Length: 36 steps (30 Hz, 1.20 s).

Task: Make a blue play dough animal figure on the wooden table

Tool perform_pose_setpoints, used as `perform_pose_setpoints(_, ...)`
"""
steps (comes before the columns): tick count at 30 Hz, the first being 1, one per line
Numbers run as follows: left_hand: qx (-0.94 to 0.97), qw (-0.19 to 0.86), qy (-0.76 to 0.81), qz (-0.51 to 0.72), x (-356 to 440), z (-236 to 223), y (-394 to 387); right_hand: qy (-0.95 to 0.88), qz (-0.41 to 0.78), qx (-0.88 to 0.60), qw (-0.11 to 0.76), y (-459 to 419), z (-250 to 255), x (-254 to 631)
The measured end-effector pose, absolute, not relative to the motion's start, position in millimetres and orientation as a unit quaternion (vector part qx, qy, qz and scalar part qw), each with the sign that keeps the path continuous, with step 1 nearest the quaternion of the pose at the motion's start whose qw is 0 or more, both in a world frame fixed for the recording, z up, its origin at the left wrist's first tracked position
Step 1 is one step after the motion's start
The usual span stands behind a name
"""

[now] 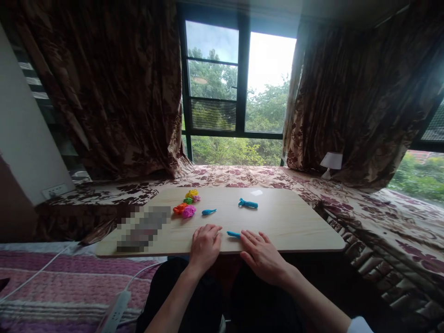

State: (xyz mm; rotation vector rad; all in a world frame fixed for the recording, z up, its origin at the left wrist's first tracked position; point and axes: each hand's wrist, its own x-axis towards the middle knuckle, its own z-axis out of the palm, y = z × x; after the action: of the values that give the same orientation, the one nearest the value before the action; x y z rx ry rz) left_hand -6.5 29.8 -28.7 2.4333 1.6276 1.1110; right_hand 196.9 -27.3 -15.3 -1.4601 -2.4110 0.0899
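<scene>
My right hand (258,248) lies flat with fingers stretched out over a thin blue clay roll (233,234). The roll's pointed left end shows beyond the fingertips; the rest is hidden under the hand. Beside it, my left hand (205,243) rests palm down at the table's near edge, fingers loosely bent, with nothing visible in it. A smaller blue clay piece (208,212), thick at one end and tapering at the other, sits a little beyond the left hand. Farther back is a thicker blue clay shape (248,203) with a forked left end.
Lumps of yellow clay (191,194), green clay (188,200), orange clay (179,209) and pink clay (189,211) cluster on the table (287,217) at left. A blurred-out flat item (144,229) lies nearer. A power strip (116,310) rests on the bed; a lamp (331,162) stands back right.
</scene>
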Motion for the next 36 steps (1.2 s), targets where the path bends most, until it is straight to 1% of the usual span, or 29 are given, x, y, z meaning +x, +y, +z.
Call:
perform_pose_setpoints(5,0.791,0.013,0.501,0.351,11,-20,39,-0.819,0.035,-0.552,0.148,-3,-9,194)
perform_pose_setpoints(8,0.806,0.014,0.486,0.338,17,-16,32,-0.824,0.034,-0.547,0.145,-1,-7,197)
perform_pose_setpoints(12,0.815,0.026,0.479,0.325,14,-14,19,-0.848,0.041,-0.503,0.162,-21,-13,201)
perform_pose_setpoints(15,0.81,0.033,0.491,0.318,16,-12,21,-0.834,0.059,-0.515,0.186,-18,-14,200)
perform_pose_setpoints(18,0.807,0.033,0.498,0.315,22,-9,34,-0.803,0.088,-0.547,0.222,5,-8,203)
perform_pose_setpoints(22,0.819,0.047,0.484,0.305,29,-4,51,-0.778,0.093,-0.556,0.277,27,0,222)
perform_pose_setpoints(26,0.822,0.078,0.475,0.305,33,1,49,-0.753,0.096,-0.559,0.333,13,-2,239)
perform_pose_setpoints(28,0.821,0.095,0.468,0.313,33,5,36,-0.745,0.109,-0.54,0.376,-3,-2,238)
perform_pose_setpoints(30,0.818,0.127,0.453,0.33,29,10,16,-0.733,0.14,-0.5,0.44,-20,2,232)
perform_pose_setpoints(32,0.797,0.207,0.431,0.37,23,16,-7,-0.718,0.18,-0.456,0.494,-37,9,222)
perform_pose_setpoints(34,0.78,0.256,0.419,0.388,16,20,-27,-0.711,0.206,-0.431,0.516,-51,16,212)
perform_pose_setpoints(36,0.772,0.273,0.414,0.399,10,23,-43,-0.716,0.221,-0.416,0.515,-61,22,202)
